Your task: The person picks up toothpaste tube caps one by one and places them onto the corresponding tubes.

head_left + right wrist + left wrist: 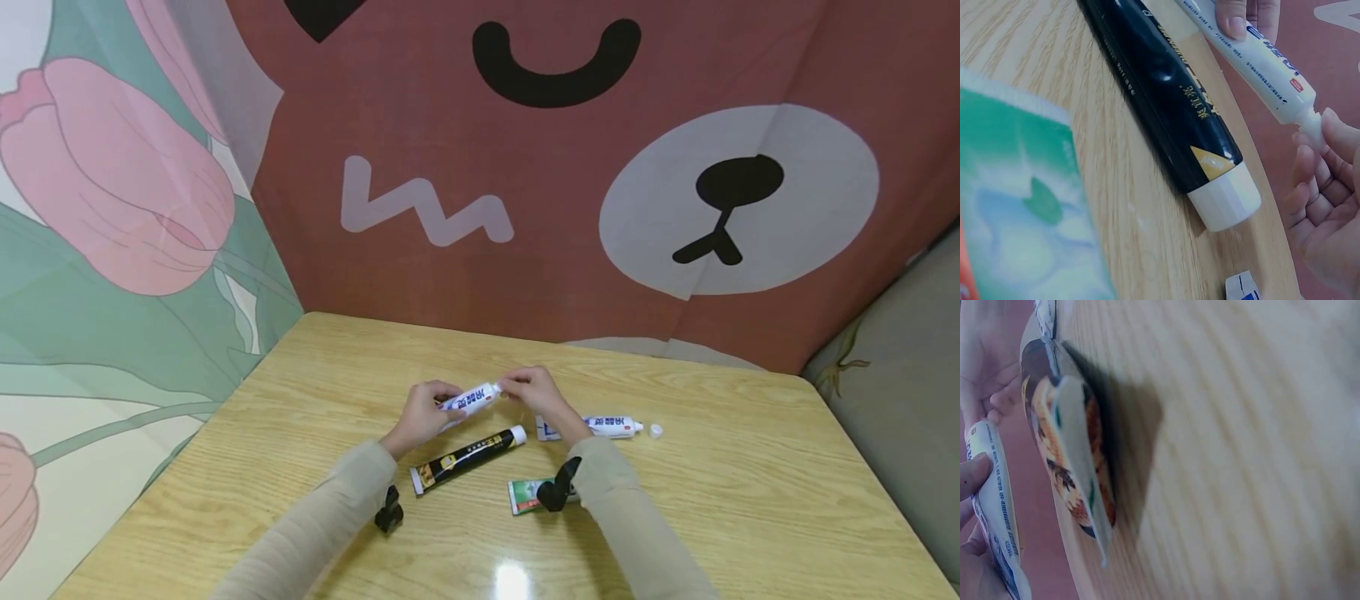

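Observation:
A white toothpaste tube (474, 401) with blue lettering is gripped by my left hand (422, 417), the thumb on one face and fingers behind. Its nozzle end points right, toward my right hand (534, 392). Thumb and fingers of that hand pinch the small white cap (1312, 129) at the tube's neck. Both hands are raised over the far half of the table. Just below the left hand lies a black toothpaste tube (468, 460) with a white cap. Partly behind the right wrist lies a second white-and-blue tube (613, 427), its nozzle bare.
A loose white cap (656, 431) sits right of the second white tube. A green tube (525, 496) lies near my right forearm, partly covered by the wrist strap. The wooden table (750, 500) meets a red printed cloth (450, 283) at its far edge.

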`<control>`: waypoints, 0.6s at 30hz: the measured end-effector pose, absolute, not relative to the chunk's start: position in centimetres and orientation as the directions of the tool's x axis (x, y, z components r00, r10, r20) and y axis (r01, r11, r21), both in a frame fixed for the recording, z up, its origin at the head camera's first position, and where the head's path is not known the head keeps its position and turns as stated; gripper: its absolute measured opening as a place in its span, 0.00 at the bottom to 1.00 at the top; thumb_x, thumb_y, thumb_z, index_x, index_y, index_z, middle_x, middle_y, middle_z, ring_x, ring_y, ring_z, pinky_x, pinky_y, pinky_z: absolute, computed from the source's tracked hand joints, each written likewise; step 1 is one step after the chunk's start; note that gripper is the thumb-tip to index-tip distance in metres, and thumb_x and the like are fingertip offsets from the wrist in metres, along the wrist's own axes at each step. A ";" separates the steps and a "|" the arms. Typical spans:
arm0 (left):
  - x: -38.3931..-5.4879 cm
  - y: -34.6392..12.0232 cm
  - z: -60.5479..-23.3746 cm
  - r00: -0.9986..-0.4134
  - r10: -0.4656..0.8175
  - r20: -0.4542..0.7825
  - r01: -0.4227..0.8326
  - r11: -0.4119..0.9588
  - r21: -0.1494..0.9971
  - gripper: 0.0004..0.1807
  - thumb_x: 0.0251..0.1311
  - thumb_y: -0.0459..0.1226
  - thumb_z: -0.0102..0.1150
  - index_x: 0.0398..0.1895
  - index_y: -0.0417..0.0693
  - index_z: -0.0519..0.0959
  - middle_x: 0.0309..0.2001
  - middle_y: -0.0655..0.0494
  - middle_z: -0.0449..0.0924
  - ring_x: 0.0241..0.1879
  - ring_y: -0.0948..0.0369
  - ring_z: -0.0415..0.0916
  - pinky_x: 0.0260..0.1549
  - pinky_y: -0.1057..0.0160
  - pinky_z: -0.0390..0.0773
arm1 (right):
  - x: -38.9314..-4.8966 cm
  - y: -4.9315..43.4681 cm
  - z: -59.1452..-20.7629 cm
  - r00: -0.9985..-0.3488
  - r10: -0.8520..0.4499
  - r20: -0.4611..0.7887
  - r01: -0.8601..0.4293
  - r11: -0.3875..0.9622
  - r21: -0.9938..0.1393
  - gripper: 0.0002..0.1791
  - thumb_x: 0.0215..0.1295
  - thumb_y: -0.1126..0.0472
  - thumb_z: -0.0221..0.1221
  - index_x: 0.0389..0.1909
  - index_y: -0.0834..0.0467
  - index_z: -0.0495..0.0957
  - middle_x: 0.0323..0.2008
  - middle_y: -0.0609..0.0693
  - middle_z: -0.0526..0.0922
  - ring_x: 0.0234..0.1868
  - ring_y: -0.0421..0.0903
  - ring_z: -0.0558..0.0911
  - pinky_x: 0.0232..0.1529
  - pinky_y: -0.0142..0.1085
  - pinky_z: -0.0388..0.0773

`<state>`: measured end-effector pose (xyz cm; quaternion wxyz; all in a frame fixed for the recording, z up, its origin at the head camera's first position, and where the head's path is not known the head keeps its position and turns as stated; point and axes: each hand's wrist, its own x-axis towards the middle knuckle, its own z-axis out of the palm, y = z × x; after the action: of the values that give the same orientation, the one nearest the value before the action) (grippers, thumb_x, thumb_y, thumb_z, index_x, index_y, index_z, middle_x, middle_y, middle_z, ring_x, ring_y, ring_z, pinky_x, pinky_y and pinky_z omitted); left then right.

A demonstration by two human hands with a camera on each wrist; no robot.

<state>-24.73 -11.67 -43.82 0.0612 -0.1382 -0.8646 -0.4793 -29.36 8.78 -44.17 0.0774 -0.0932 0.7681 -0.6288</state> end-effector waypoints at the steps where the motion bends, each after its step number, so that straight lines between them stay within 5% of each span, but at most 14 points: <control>1: -24.7 -11.7 -43.8 -0.953 0.182 0.243 0.302 0.505 0.808 0.14 0.41 0.27 0.68 0.36 0.37 0.81 0.36 0.48 0.81 0.34 0.58 0.76 0.36 0.60 0.76 | -29.4 8.8 -44.2 -0.971 -0.240 -0.007 -0.044 0.208 -0.977 0.12 0.61 0.66 0.57 0.33 0.74 0.78 0.19 0.48 0.78 0.22 0.41 0.74 0.29 0.36 0.75; 7: -24.5 -11.4 -43.6 -0.952 0.187 0.244 0.306 0.515 0.801 0.14 0.42 0.27 0.68 0.36 0.37 0.81 0.36 0.48 0.81 0.35 0.57 0.76 0.36 0.61 0.76 | -29.5 8.8 -44.3 -0.973 -0.229 -0.027 -0.055 0.345 -0.937 0.24 0.63 0.55 0.55 0.18 0.73 0.73 0.11 0.48 0.67 0.14 0.40 0.62 0.19 0.30 0.59; 18: -24.4 -11.1 -43.3 -0.957 0.186 0.224 0.288 0.499 0.817 0.14 0.42 0.27 0.68 0.36 0.36 0.81 0.35 0.48 0.81 0.33 0.58 0.76 0.34 0.61 0.76 | -29.1 8.8 -44.0 -0.981 -0.189 -0.037 -0.052 0.444 -0.894 0.33 0.64 0.43 0.50 0.17 0.70 0.74 0.07 0.46 0.62 0.11 0.39 0.56 0.15 0.31 0.55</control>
<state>-24.40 -11.12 -43.26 0.0529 -0.1373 -0.8640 -0.4815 -29.13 8.78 -44.03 0.0656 -0.0712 0.8472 -0.5224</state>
